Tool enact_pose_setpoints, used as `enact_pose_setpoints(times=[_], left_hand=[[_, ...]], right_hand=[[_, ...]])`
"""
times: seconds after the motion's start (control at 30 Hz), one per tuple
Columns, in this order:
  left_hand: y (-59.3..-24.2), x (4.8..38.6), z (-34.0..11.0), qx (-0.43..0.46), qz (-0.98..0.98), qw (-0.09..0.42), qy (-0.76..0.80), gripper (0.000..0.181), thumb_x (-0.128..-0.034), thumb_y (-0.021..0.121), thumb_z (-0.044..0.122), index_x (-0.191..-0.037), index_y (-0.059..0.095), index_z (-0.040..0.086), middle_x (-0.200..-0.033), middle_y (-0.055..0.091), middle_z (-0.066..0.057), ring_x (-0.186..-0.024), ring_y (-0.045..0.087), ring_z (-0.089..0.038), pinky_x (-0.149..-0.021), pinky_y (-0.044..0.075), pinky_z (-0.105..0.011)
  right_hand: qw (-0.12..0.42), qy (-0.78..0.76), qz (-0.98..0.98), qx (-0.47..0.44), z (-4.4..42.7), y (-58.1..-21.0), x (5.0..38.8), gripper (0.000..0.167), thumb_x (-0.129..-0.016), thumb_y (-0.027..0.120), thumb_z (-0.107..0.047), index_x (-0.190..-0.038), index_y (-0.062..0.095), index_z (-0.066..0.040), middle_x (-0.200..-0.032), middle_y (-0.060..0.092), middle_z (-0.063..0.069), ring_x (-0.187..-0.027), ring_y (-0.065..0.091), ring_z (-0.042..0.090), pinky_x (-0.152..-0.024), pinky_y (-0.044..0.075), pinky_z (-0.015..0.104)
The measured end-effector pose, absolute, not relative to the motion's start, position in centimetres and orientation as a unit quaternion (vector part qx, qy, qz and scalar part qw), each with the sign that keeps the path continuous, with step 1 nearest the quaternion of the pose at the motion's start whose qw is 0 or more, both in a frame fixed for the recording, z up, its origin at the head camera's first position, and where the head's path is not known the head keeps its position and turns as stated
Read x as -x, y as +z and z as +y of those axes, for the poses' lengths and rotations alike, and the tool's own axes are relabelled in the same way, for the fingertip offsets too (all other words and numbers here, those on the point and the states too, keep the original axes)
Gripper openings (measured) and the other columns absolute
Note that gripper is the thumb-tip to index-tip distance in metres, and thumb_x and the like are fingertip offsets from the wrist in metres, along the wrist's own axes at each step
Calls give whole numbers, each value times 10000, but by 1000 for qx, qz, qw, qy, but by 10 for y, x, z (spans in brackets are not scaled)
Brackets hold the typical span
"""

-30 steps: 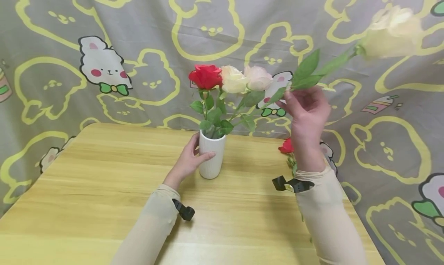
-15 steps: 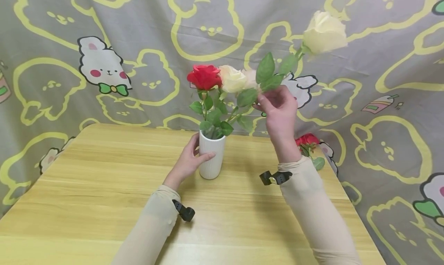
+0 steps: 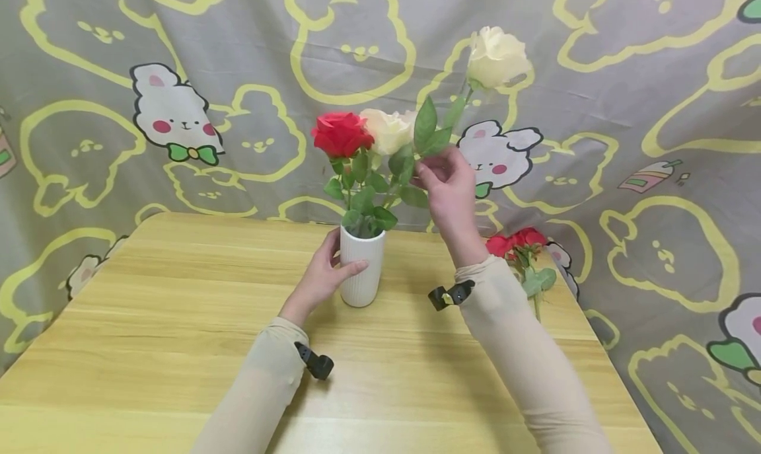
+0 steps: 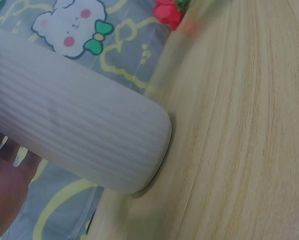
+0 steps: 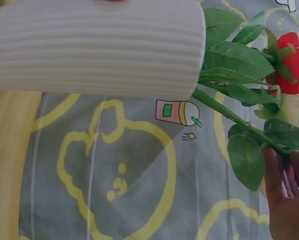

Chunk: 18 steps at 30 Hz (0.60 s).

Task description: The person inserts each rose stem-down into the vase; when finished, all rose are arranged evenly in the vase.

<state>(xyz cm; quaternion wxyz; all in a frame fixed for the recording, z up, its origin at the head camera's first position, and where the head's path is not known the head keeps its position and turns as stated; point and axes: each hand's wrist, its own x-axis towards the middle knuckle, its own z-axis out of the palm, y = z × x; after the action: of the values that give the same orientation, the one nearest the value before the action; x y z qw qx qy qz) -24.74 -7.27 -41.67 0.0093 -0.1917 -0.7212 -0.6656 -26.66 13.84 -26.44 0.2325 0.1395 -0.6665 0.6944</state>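
Observation:
A white ribbed vase [image 3: 362, 269] stands upright on the table, my left hand [image 3: 324, 272] curled round its left side, thumb across the front. Out of it rise a red rose [image 3: 341, 135] and a cream rose [image 3: 388, 131] with green leaves. Up and to the right, my right hand [image 3: 450, 186] pinches the leafy stem of a taller white rose [image 3: 497, 57]. In the right wrist view a green stem [image 5: 229, 114] runs from the vase's mouth to the fingers of that hand [image 5: 289, 200]. The pink rose is hidden in the head view.
Several red roses [image 3: 516, 241] with leaves lie at the right back of the wooden table [image 3: 178, 322]. Behind the table hangs a grey curtain [image 3: 250, 57] with yellow outlines and rabbit figures.
My right hand has moved left towards the vase with the white rose, which is now more upright. The flowers in the vase have shifted slightly left. My left hand stays on the vase.

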Motion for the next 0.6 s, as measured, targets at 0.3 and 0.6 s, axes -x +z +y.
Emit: enact_pose_setpoints(times=[0.3, 0.6], left_hand=[[-395, 233, -72, 195, -716, 3, -670, 764, -878, 724, 38, -1490, 273, -37, -1492, 347, -234, -1383, 330, -336, -1123, 323, -437], [-391, 230, -73, 196, -718, 3, -668, 768, -889, 721, 56, -1503, 266, -14, -1505, 340, -215, -1389, 324, -312, -1127, 317, -419]], right_hand=[[203, 614, -747, -156, 133, -279, 261, 228, -885, 645, 85, -1107, 596, 75, -968, 640, 184, -849, 639, 235, -773, 579, 318], [137, 606, -764, -176, 132, -294, 259, 192, -890, 660, 48, -1077, 619, 64, -933, 640, 172, -831, 640, 263, -731, 597, 348]])
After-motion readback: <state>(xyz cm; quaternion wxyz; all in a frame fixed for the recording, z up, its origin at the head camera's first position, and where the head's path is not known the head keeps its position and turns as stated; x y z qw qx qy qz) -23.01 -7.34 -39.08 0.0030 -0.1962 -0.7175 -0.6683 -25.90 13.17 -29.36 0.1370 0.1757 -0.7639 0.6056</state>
